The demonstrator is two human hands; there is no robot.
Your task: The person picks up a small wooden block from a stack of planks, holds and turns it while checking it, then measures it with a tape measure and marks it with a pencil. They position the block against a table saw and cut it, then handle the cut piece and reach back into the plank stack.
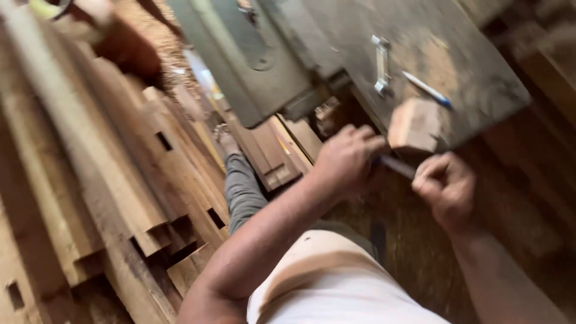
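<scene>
- The small wood block [414, 125] sits at the near edge of the dark bench [480, 72], partly hanging over it. A dark, slim tool [396, 166] runs just under the block between the two hands; the picture is too blurred to tell what kind of tool it is.
- The left hand [347, 159] is curled shut near the far end of the tool, fingers up against the block. The right hand [445, 189] is closed in a fist around the near end.
- The block looks unclamped. A push from the tool could tip it off the edge toward the floor, since so little of it rests on the bench.
- The left fingers lie right beside the tool's working end. If the tool slips off the block, it could run into them.
- A blue and white pen [427, 89] and a pale metal handle [380, 65] lie just beyond the block on the bench. A jolt could send the pen rolling into the sawdust.
- To the left, notched planks [120, 180] are stacked loosely on the floor, close to the person's outstretched leg [240, 186]. A shift of that leg could knock them.
- Sawdust covers the bench, so the block may slide rather than hold.
</scene>
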